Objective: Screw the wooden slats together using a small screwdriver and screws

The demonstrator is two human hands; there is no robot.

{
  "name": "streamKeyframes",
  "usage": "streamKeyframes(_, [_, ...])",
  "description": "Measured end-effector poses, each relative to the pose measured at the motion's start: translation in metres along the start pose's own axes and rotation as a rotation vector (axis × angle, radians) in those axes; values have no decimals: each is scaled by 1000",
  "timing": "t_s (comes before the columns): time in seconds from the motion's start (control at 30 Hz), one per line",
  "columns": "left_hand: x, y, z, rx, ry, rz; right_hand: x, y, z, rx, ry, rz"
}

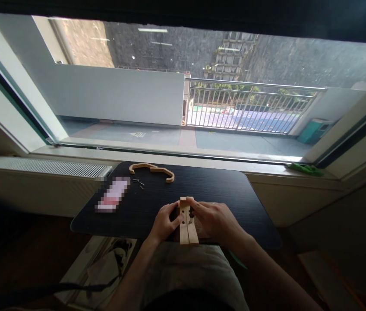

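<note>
At the near edge of the dark table (pixel 209 181), a pale wooden piece (pixel 184 234) with a lengthwise seam and dark round holes is between my hands. My left hand (pixel 163 222) grips its left side, thumb against the wood near the holes. Fingers of my right hand (pixel 217 219) curl over the top and right side of the piece. Close to the right fingers, a small bolt-like metal part (pixel 190 219) stands at the wood; its exact shape is too small to make out.
Two curved wooden parts (pixel 163 170) lie at the table's back. Several small screws (pixel 137 181) are scattered beside a pixelated pink-and-white sheet (pixel 113 194). A radiator (pixel 40 166) is at the left under the window, and a green cloth (pixel 304 169) rests on the sill at right.
</note>
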State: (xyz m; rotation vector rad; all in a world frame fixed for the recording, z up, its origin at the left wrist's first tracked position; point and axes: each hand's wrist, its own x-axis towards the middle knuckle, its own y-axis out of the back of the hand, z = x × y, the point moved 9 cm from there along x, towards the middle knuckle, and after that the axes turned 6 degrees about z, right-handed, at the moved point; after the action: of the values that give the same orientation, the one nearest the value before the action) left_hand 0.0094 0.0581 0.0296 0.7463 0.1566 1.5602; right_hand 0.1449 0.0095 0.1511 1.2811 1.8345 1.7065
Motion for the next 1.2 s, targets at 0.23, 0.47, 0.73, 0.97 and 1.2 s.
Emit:
streamKeyframes(0.23, [0,0,2,-4,10,-7,10,13,-7,-179,75,-194])
streamKeyframes(0.47, [0,2,3,-13,0,18,19,23,-12,-254,145,-289])
streamKeyframes(0.73, [0,1,2,3,1,1,23,23,-14,-270,131,-301])
streamKeyframes(0.97, [0,0,-1,15,4,-3,25,21,-12,-287,126,-306])
streamKeyframes(1.2, [0,0,1,14,1,-8,25,22,-10,-300,126,-280])
